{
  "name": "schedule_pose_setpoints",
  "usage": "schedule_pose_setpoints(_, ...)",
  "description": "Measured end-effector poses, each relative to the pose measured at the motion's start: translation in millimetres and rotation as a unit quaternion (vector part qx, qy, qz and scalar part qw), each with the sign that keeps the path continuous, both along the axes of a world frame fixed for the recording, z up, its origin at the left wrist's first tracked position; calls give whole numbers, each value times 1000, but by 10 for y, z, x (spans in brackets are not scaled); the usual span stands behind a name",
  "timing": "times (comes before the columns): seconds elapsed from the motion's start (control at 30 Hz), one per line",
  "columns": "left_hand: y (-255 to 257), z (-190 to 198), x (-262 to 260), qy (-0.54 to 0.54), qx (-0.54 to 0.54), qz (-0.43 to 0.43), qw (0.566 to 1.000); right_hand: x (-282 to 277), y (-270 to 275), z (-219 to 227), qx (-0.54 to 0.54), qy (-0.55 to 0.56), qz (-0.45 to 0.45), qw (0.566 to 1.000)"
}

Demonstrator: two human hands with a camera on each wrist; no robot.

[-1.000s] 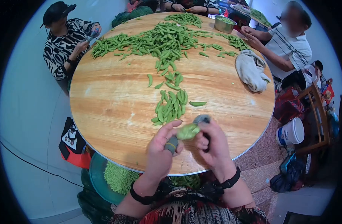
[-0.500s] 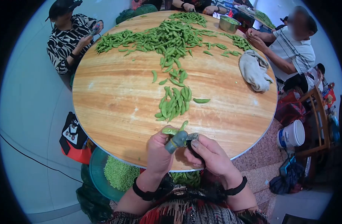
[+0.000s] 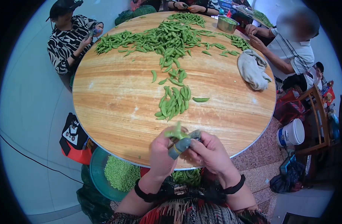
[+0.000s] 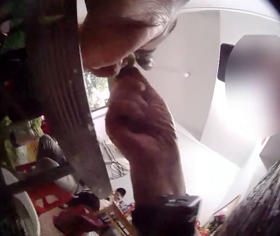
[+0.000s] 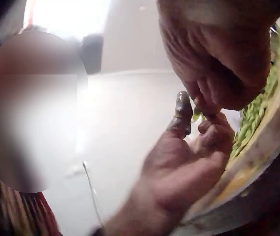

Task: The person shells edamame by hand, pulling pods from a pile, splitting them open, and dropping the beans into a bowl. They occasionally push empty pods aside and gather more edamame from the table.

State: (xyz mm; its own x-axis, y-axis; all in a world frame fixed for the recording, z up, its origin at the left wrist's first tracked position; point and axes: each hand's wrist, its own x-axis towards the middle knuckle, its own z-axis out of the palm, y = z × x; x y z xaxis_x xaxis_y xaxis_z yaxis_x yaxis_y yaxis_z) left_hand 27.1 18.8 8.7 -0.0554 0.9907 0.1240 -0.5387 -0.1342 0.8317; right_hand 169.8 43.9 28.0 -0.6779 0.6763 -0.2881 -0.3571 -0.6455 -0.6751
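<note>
My left hand (image 3: pixel 160 155) is raised above the near edge of the table and grips green soybean pods (image 3: pixel 174 133), blurred by motion, between thumb and fingers. A grey cover (image 3: pixel 179 147) with a yellowish band sits on the left thumb. My right hand (image 3: pixel 215 153) meets it from the right, fingers curled, pinching at the pod by the left thumb tip. Something grey (image 3: pixel 195 134) shows at the right fingertips. In the right wrist view, a bit of green pod (image 5: pixel 197 116) shows between the two hands. Their fingers hide most of the pinched part.
Beyond the hands, a small heap of pods (image 3: pixel 174 102) lies on the round wooden table (image 3: pixel 115 100), with a larger pile (image 3: pixel 167 37) behind. A cloth (image 3: pixel 253 71) and metal bowl (image 3: pixel 227 24) stand right. Below left, a green basin (image 3: pixel 98 175) holds shelled beans. Other people sit around.
My hands came together from slightly apart, and the right hand moved in against the left thumb. The pods in the left hand have shifted since half a second ago.
</note>
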Motion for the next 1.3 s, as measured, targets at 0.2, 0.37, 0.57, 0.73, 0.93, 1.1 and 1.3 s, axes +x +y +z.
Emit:
schedule_pose_setpoints(0.2, -8, -100, 83, -170, -124, 59, 976, -143, 10, 26, 256, -235, -132, 928)
schedule_pose_setpoints(0.37, -35, -113, -36, -32, -75, 115, 990, 63, 408, 117, 299, -289, 42, 908)
schedule_pose_setpoints(0.57, -166, 140, -118, 466, 6, -161, 870, 189, 1157, -47, 583, -619, -43, 524)
schedule_pose_setpoints(0.73, 14, 126, -90, 58, -151, -21, 987, 142, 740, 133, 362, -392, 30, 845)
schedule_pose_setpoints(0.93, 35, 15, -101, -153, -169, -12, 974, 80, 189, 182, 215, -176, 81, 957)
schedule_pose_setpoints(1.1, 13, 62, -92, -64, -133, 22, 989, 132, 167, 179, 147, -101, 118, 977)
schedule_pose_setpoints(1.3, -37, 14, -59, 196, -24, 85, 977, 124, 124, 134, 117, -125, 102, 980)
